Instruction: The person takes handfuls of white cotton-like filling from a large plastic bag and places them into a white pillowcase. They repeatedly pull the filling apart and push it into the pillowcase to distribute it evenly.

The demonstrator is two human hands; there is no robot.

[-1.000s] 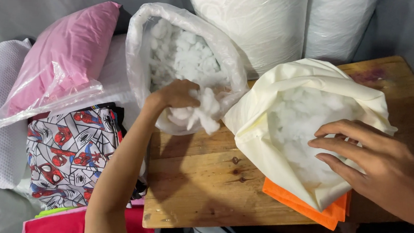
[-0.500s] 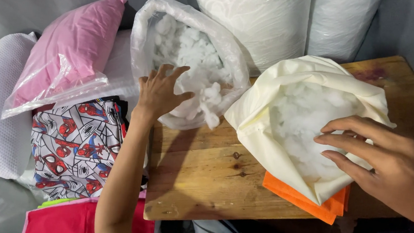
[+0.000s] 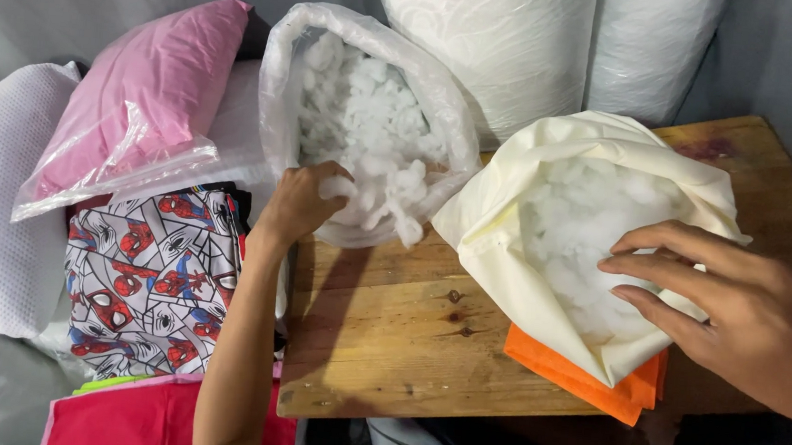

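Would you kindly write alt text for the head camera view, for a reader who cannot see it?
The left hand grasps white fibre stuffing at the mouth of a clear plastic bag, while the right hand presses stuffing into an open cream fabric case on a wooden table. Orange cloth lies under the case; wrapped pillows are stacked left.

Your left hand (image 3: 297, 206) has its fingers buried in the white stuffing (image 3: 365, 143), so their grip is hidden from you. Your right hand (image 3: 742, 310) runs off the edge (wrist unseen), and the cream cover (image 3: 508, 251) hides most of the orange cloth (image 3: 583, 373).
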